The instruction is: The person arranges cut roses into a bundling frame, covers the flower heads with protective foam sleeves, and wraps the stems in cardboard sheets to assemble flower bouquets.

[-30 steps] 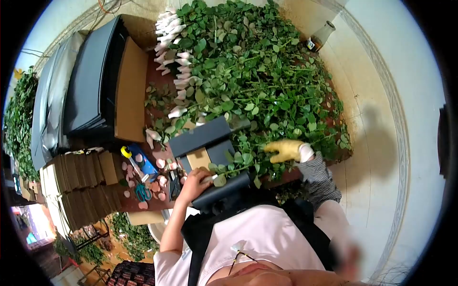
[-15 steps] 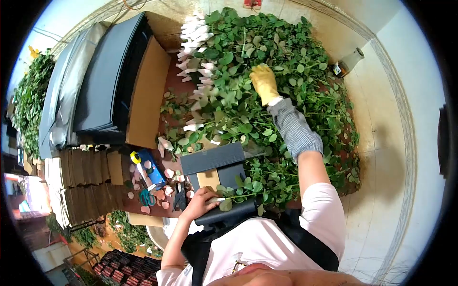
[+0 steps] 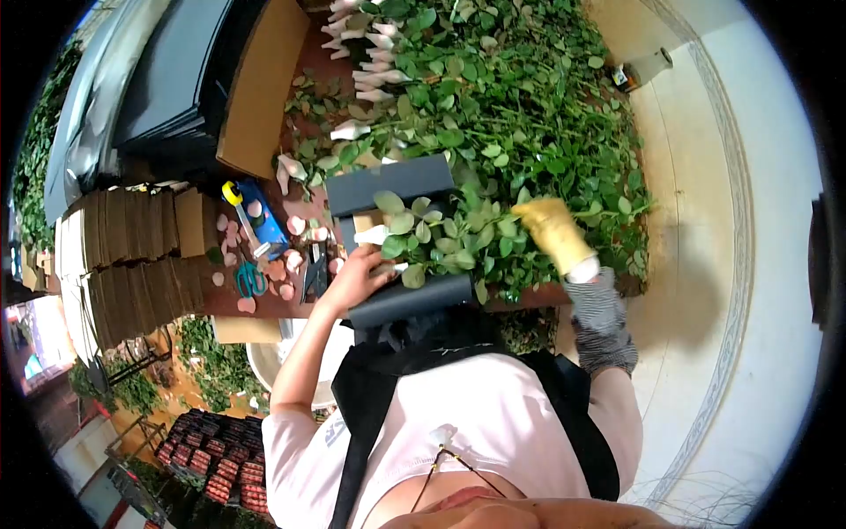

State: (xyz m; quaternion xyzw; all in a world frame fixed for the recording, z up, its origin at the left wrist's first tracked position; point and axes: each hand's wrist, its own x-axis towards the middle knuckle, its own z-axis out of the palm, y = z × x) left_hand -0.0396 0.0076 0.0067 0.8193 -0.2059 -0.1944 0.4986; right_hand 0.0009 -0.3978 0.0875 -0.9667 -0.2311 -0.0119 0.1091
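Sleeved rose (image 3: 372, 234), apparently being aligned, needs steadying beside left hand (image 3: 359, 278), fingers curled round another bud (image 3: 399, 269); right hand (image 3: 555, 234), grip unclear.

Two leafy stems (image 3: 445, 240), white heads leftward, below the dark grey board (image 3: 389, 185)

The upper head (image 3: 374, 234), pale and bottle-shaped, lies just below the board, near its middle. The lower head (image 3: 400, 268) lies farther below it, mostly hidden, only a whitish part showing. Broad green leaves (image 3: 459, 258) spread rightward past the board's right end, where the stems cannot be told apart.
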